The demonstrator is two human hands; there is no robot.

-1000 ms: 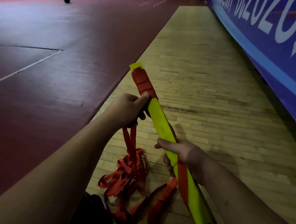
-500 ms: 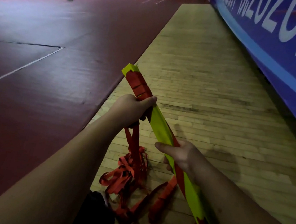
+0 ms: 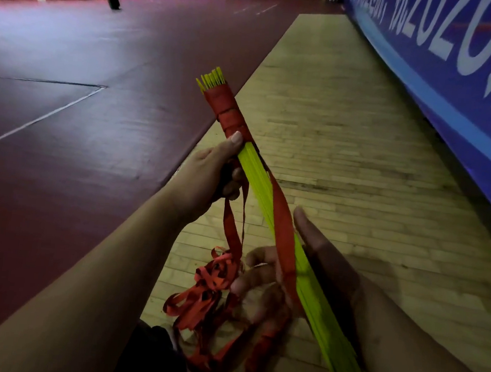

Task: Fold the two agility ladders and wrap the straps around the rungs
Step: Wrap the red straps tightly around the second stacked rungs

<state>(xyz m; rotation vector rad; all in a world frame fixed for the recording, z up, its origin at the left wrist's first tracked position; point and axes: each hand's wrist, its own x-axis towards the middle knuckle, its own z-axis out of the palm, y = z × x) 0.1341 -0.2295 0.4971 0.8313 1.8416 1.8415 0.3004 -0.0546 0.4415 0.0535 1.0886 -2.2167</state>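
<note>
A bundle of yellow rungs [image 3: 256, 175] runs slantwise from the upper centre of the frame to the lower right, its fanned tips pointing up and away. Just below those tips a red strap [image 3: 226, 112] is wound in tight turns round the bundle. From there it trails down across the yellow. The left hand [image 3: 206, 173], at centre, grips the rungs right under the winding, thumb pressed flat along them. The right hand [image 3: 324, 259], lower centre, lies palm-up beneath the bundle with its thumb straight and fingers loosely bent. Whether they pinch the strap cannot be told through the blur. A tangle of loose strap [image 3: 213, 284] hangs below the left hand, over the wooden floor [image 3: 345, 165].
</note>
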